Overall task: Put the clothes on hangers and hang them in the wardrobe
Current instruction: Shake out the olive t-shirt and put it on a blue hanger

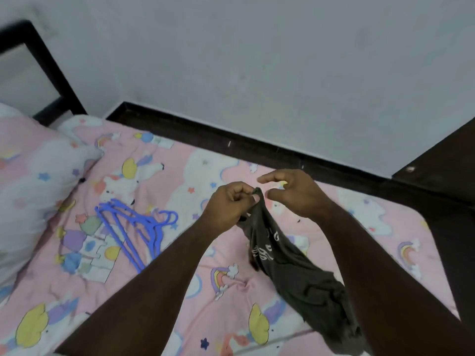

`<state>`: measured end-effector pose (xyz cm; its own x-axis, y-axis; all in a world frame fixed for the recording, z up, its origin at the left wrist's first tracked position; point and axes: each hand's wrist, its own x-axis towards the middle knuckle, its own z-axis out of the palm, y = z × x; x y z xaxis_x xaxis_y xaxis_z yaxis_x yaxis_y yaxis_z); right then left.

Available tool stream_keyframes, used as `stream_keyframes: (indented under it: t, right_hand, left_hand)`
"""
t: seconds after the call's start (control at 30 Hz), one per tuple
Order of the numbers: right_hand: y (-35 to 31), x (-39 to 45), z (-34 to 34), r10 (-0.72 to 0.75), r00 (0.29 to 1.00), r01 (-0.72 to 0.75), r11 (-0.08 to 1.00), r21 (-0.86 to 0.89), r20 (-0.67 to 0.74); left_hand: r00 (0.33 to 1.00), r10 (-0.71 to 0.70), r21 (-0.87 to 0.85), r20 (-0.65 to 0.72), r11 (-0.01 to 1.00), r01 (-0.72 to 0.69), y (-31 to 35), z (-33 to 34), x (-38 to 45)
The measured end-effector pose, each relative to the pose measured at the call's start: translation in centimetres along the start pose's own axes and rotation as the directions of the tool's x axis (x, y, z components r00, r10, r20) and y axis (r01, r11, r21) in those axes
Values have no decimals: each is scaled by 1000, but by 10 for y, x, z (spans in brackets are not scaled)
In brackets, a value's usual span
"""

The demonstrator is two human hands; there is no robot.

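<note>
A dark grey shirt with white print (282, 263) hangs from my left hand (228, 204), which pinches its top edge above the bed; the lower part trails onto the bedsheet. My right hand (293, 194) hovers just right of that edge, fingers loosely curled, holding nothing. Several blue plastic hangers (133, 229) lie in a pile on the bed to the left of my left forearm.
The bed carries a pink unicorn-print sheet (159, 170), with a matching pillow (33, 181) at the left. A dark bed frame (231, 140) runs along the grey wall. Dark wooden furniture (442, 160) stands at the right.
</note>
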<state>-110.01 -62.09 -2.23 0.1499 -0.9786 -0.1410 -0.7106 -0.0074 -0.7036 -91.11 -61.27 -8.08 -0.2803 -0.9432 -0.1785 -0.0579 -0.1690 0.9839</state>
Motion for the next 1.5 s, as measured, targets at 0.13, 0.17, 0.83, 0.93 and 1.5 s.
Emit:
stream_keyframes:
  t: [0.13, 0.17, 0.83, 0.93, 1.5]
  right_hand:
    - [-41, -22, -45, -118, 993, 119, 990, -77, 25]
    - [-49, -29, -55, -120, 993, 121, 990, -66, 22]
    - [-152, -135, -179, -215, 769, 114, 973, -201, -602]
    - [-159, -143, -188, -208, 728, 108, 976, -191, -653]
    - [-164, -165, -210, -145, 656, 39, 987, -159, -741]
  left_hand:
    - [992, 121, 65, 23, 990, -122, 55, 9, -8]
    - [987, 157, 84, 35, 984, -160, 68, 10, -11]
    - [952, 207, 23, 225, 976, -217, 106, 16, -88]
    - [962, 219, 47, 162, 972, -230, 98, 15, -91]
    - [864, 348, -118, -364, 903, -414, 120, 34, -79]
